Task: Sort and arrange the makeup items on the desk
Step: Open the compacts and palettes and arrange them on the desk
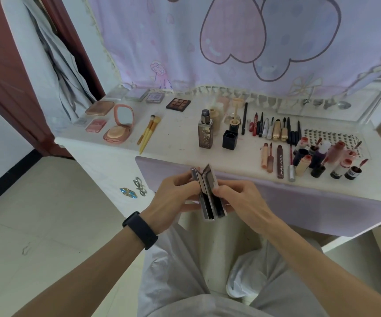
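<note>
- Both your hands hold one slim hinged palette (208, 194), partly open, in the air just in front of the desk's (178, 143) near edge, above your lap.
- Your left hand (173, 199) grips the left leaf, fingers curled round its edge; a black band (140, 229) sits on that wrist.
- Your right hand (241, 201) pinches the right leaf.
- Desk, left: an open pink powder compact (118, 126), with yellow-handled brushes (148, 131) lying just right of it.
- Desk, back: a brown eyeshadow palette (178, 103), lying flat.
- Desk, centre: a foundation bottle (206, 132) stands upright, with a black square pot (230, 139) beside it.
- Desk, right: a row of pencils and mascaras (274, 128) lies side by side, with lip gloss tubes (322, 161) crowded nearer you, several uncapped.
</note>
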Action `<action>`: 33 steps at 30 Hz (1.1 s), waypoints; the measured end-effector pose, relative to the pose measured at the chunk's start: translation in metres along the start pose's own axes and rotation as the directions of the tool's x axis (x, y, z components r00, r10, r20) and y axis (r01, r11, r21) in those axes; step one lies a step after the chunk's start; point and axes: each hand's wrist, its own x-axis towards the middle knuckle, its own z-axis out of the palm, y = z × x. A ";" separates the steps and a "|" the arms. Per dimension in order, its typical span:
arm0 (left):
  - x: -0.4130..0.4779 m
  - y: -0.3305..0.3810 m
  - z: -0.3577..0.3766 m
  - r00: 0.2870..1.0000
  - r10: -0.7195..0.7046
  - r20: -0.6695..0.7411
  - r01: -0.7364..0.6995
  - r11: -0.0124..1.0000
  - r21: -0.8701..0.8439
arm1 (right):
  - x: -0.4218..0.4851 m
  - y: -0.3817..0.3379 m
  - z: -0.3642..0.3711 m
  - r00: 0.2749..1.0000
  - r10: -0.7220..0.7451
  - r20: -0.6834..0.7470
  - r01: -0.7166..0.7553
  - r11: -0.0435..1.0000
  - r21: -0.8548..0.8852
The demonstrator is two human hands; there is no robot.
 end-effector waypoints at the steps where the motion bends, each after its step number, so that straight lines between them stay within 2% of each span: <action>1: 0.000 0.001 -0.003 1.000 -0.005 0.006 0.005 1.000 -0.018 | 0.001 -0.002 0.002 1.000 -0.001 -0.001 0.001 1.000 0.004; 11: 0.002 -0.003 -0.040 0.995 -0.085 0.053 0.096 0.962 -0.256 | 0.031 -0.008 0.020 0.982 0.183 0.041 -0.183 0.983 0.010; 16: -0.004 0.005 -0.072 0.993 -0.114 0.036 0.120 0.941 -0.317 | 0.044 -0.004 0.033 0.957 0.291 0.004 -0.288 0.945 0.154; 19: -0.012 0.011 -0.092 0.991 -0.129 0.028 0.131 0.933 -0.334 | 0.054 -0.009 0.039 0.945 0.320 0.060 -0.324 0.908 0.265; 21: -0.016 0.018 -0.099 0.989 -0.147 -0.026 0.132 0.944 -0.302 | 0.061 -0.013 0.047 0.942 0.321 0.097 -0.336 0.893 0.299; 22: -0.017 0.022 -0.102 0.987 -0.139 -0.077 0.118 0.965 -0.235 | 0.064 -0.014 0.052 0.940 0.323 0.108 -0.341 0.887 0.313; 24: -0.020 0.033 -0.106 0.984 -0.072 -0.163 0.089 0.991 0.096 | 0.069 -0.018 0.061 0.940 0.315 0.133 -0.341 0.886 0.313; 25: -0.022 0.040 -0.108 0.987 -0.038 -0.154 0.086 0.946 0.314 | 0.071 -0.019 0.065 0.940 0.308 0.145 -0.339 0.889 0.307; 26: -0.023 0.048 -0.108 0.992 -0.031 -0.126 0.092 0.854 0.513 | 0.073 -0.021 0.068 0.941 0.301 0.154 -0.335 0.893 0.300; 28: -0.020 0.058 -0.106 0.994 -0.078 -0.072 0.103 0.563 0.820 | 0.076 -0.024 0.075 0.943 0.288 0.168 -0.327 0.900 0.289; 30: -0.016 0.060 -0.101 0.996 -0.080 -0.036 0.055 0.245 0.968 | 0.078 -0.028 0.081 0.943 0.283 0.177 -0.325 0.897 0.299; 31: -0.014 0.060 -0.099 0.998 -0.053 -0.026 0.033 0.147 0.989 | 0.080 -0.029 0.083 0.942 0.282 0.183 -0.328 0.892 0.312; 33: -0.009 0.057 -0.099 1.000 -0.014 -0.026 0.027 0.098 0.995 | 0.083 -0.032 0.085 0.940 0.274 0.203 -0.328 0.887 0.324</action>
